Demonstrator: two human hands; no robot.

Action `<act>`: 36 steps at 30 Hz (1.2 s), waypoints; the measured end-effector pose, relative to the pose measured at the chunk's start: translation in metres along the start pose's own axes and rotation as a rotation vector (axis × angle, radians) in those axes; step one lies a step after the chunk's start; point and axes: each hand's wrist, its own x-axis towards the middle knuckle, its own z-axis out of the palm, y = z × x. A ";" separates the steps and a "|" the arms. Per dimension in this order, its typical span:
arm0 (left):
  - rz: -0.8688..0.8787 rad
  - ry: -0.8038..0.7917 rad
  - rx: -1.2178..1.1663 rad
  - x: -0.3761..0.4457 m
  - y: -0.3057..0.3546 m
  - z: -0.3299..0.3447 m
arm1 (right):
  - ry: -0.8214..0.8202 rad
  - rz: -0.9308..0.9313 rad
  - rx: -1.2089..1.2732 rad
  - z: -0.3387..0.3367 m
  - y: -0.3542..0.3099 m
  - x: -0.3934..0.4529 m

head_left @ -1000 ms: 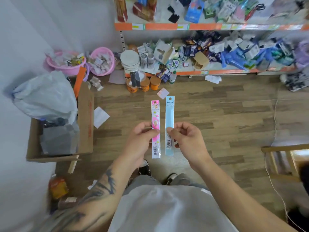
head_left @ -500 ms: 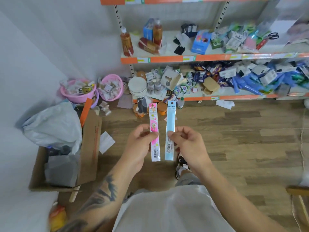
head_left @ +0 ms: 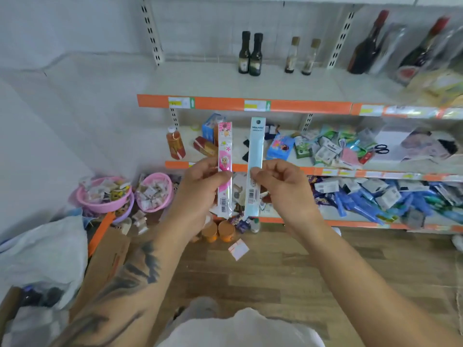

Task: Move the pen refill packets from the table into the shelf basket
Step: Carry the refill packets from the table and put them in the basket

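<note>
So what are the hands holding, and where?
Left hand pinches the pink packet near its middle; right hand pinches the blue packet near its middle.

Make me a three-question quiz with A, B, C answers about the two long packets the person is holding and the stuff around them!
1. Where are the pink baskets?
A. Low down at the left, near the shelving's bottom end
B. On the top shelf beside the bottles
C. In the person's lap

2. What colour is the packet in the right hand?
A. Pink
B. Pale blue
C. Orange

3. How is the left hand holding its packet?
A. Flat on an open palm
B. Pinched with thumb and fingers, packet upright
C. Crumpled in a fist

Answers:
1 A, the two baskets sit low by the wall, left of the shelving.
2 B, the pale blue packet stands in that hand; the pink packet is in the other.
3 B, the thumb presses the packet's middle and it points straight up.
</note>
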 end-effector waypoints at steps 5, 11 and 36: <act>0.145 -0.008 -0.002 0.047 0.062 0.017 | 0.017 -0.119 0.026 -0.016 -0.063 0.061; 0.298 -0.065 0.018 0.126 0.149 0.023 | 0.060 -0.270 0.036 -0.012 -0.136 0.134; 0.560 -0.242 -0.185 0.339 0.357 0.026 | 0.055 -0.471 0.165 0.038 -0.331 0.345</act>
